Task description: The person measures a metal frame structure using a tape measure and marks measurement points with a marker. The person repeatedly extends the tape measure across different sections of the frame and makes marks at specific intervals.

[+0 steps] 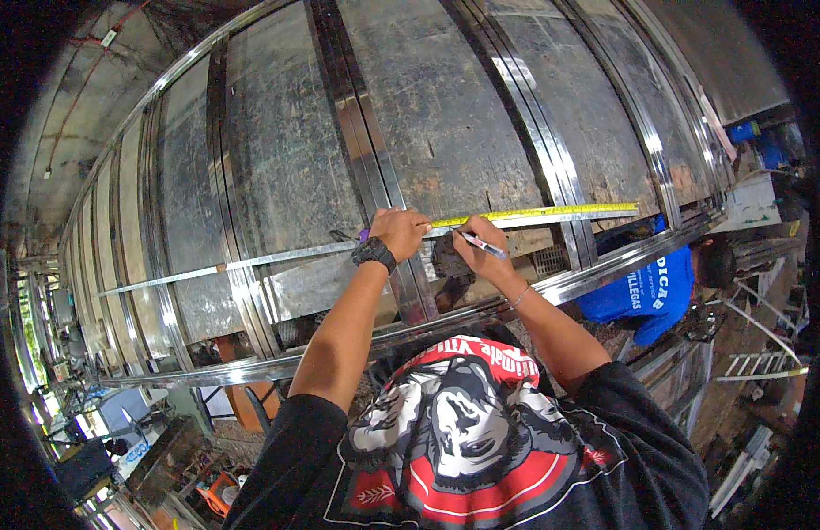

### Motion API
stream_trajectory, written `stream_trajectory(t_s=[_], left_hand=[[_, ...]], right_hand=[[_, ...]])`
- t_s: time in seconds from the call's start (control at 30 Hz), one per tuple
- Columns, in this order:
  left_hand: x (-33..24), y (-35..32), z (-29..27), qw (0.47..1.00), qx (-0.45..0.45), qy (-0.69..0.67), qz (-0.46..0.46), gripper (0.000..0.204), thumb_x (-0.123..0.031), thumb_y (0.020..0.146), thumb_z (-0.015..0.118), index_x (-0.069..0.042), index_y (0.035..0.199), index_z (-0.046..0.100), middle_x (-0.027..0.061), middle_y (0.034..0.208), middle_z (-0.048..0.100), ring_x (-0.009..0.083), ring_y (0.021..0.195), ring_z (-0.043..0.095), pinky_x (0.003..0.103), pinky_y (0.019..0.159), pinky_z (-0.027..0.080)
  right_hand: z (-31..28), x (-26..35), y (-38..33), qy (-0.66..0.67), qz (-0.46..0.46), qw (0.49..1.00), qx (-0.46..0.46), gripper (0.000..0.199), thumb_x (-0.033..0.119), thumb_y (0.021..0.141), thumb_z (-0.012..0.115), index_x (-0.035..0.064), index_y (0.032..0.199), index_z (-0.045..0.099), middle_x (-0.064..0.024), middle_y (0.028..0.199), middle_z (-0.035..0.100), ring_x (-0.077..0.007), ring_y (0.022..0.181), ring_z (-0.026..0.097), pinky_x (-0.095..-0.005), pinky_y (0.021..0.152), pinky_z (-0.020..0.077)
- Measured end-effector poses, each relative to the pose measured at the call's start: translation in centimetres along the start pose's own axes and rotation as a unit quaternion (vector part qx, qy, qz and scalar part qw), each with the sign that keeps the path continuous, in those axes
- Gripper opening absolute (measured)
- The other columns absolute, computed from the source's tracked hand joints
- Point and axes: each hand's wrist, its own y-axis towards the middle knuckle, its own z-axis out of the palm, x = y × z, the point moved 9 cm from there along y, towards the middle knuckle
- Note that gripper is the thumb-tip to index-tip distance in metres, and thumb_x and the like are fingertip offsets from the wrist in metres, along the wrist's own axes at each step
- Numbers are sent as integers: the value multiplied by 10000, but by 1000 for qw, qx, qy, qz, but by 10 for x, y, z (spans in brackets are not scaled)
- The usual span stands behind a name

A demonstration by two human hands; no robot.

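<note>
My left hand (399,234), with a black watch on its wrist, is closed on a tape measure, pressing it onto a long thin metal bar (313,252). A purple bit, perhaps the tape's case, shows beside the hand. From my fingers the yellow blade (551,211) runs out to the right along the bar. My right hand (482,250) pinches a white marker (482,245), its tip pointing up and left toward the bar near my left fingertips. Whether the tip touches the metal is too small to tell. Underneath, the bar crosses paired shiny metal tubes (374,159).
The tubes form a large frame over worn dark panels (277,124), with a shiny near rail (339,344). A person in a blue shirt (644,287) is low beyond that rail at the right. Metal pieces (754,459) lie lower right; an orange object (217,495) sits lower left.
</note>
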Motion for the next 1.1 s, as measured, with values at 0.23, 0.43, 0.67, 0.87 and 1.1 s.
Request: stream_trajectory(t_s=[0.23, 0.43, 0.67, 0.87, 1.1], left_hand=[[1, 0, 1, 1000, -8, 10, 5, 274, -352, 986, 618, -181, 1085, 808, 40, 1023, 768, 301, 990, 683, 479, 919, 454], [4, 0, 2, 1000, 0, -4, 0, 281, -359, 982, 618, -179, 1088, 805, 36, 1040, 770, 300, 1011, 684, 482, 942, 451], [3, 1, 3, 1000, 9, 2, -3, 280, -356, 979, 611, -182, 1079, 806, 44, 1046, 773, 306, 1026, 680, 481, 949, 446], [6, 1, 5, 1000, -4, -8, -4, 277, -356, 979, 608, -187, 1070, 808, 46, 1031, 774, 308, 1006, 683, 487, 934, 447], [2, 1, 0, 1000, -21, -4, 8, 276, -366, 975, 610, -194, 1045, 814, 49, 1000, 776, 309, 963, 688, 482, 905, 457]], right_hand=[[2, -2, 0, -5, -1, 1000, 0, 226, 133, 878, 752, 29, 848, 553, -164, 758, 585, -374, 730, 611, -461, 668, 488], [-2, -12, -6, 31, 76, 997, -7, 227, 162, 879, 765, 22, 871, 586, -172, 778, 620, -367, 707, 632, -445, 644, 493], [11, -3, -4, 38, 74, 997, 0, 235, 173, 880, 769, 22, 881, 589, -176, 776, 608, -369, 705, 628, -434, 646, 497], [22, 0, 1, 23, 13, 1000, -5, 200, 103, 854, 761, 29, 873, 576, -160, 769, 588, -364, 715, 615, -442, 660, 497], [21, 5, 2, 11, 3, 1000, 1, 185, 83, 849, 750, 31, 864, 573, -160, 761, 576, -366, 718, 604, -438, 664, 495]])
